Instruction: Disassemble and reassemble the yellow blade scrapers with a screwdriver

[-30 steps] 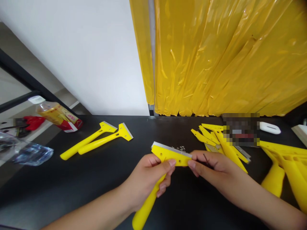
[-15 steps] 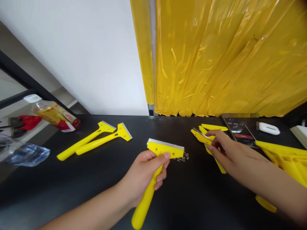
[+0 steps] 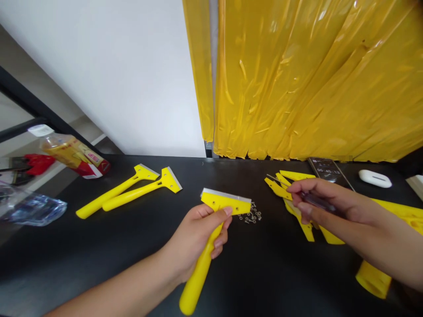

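In my left hand (image 3: 205, 237) is a yellow scraper (image 3: 228, 204), gripped by its neck with the metal-edged head tilted up and two holes facing me. Just behind that head lie several small screws and nuts (image 3: 254, 215). My right hand (image 3: 333, 207) is closed round a small screwdriver (image 3: 315, 201) with a dark see-through handle; its thin shaft points left. Below the shaft lies a pile of flat yellow scraper plates (image 3: 279, 190), partly hidden by my fingers. Two more yellow scrapers (image 3: 142, 196) with blades rest on the black table to the left.
A juice bottle (image 3: 74, 154) leans at the far left near a clear plastic bag (image 3: 36, 209). At the back right are a phone (image 3: 330, 172) with a timer and a white earbud case (image 3: 375, 178). Yellow handles (image 3: 373, 279) lie under my right forearm. Yellow sheeting (image 3: 297, 88) hangs behind.
My right hand has moved slightly right and turned, so the screwdriver handle now shows in it. My left hand keeps the scraper in nearly the same place.
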The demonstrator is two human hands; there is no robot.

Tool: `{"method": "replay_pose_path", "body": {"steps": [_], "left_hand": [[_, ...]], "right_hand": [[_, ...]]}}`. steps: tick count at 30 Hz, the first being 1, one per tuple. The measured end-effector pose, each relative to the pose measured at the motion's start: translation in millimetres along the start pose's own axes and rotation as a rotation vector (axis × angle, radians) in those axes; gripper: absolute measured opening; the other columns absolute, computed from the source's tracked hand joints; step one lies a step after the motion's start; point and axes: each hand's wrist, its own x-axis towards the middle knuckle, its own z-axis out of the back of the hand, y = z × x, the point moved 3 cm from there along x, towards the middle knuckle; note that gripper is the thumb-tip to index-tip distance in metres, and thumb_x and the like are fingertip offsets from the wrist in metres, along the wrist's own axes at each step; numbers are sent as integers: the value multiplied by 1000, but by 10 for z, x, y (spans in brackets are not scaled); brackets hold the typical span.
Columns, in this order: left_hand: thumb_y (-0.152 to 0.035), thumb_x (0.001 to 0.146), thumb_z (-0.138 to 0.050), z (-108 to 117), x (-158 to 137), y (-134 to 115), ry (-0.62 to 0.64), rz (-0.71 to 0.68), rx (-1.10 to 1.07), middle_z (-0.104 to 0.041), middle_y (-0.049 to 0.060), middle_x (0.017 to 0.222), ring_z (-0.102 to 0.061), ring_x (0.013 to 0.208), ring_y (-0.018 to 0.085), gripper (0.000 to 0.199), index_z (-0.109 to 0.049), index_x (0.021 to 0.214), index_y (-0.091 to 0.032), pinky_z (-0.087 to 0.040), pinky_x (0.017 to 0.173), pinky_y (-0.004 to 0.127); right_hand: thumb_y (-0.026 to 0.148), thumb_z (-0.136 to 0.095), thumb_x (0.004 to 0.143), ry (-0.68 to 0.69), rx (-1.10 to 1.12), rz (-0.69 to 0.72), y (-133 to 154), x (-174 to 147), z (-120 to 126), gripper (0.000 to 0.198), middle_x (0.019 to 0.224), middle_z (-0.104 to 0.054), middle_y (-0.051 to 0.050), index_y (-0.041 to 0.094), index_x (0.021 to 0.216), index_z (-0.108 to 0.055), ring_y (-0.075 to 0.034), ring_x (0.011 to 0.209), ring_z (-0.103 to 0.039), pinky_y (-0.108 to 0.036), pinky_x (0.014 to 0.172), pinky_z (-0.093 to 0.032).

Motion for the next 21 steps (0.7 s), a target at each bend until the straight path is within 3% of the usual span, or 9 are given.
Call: {"method": "replay_pose_path", "body": {"steps": [4,7,14,21], "left_hand": [[-43,94,-77,13,13,6,9,1,-8,-48,-6,51,-36,41,5,36,-60,75,-18,-32,41,17],[-43,95,-77,21,22,15,9,7,-19,-49,-6,52,-37,41,6,36,-61,76,-18,-32,41,17],[-43,95,-77,0,16,4,9,1,-9,-48,-6,53,-36,41,5,37,-60,74,-18,-31,40,17],[-44,95,-77,9,8,15,19,0,-7,-48,-6,53,-37,43,6,37,-61,74,-18,-32,41,17]], "right_hand": [[51,-65,103,-31,-195,250,131,-63,-69,22,100,-81,-6,35,109,-80,-25,84,-77,-37,71,-60],[39,-66,104,-26,-284,387,149,-105,-158,10,100,-81,-4,33,105,-74,-25,87,-77,-37,75,-58],[29,-64,106,67,-316,481,110,-91,-361,3,94,-77,0,31,108,-63,-19,83,-75,-32,75,-55],[28,-62,108,104,-347,521,121,-90,-385,4,94,-75,0,29,109,-59,-18,83,-74,-32,75,-54]]}}
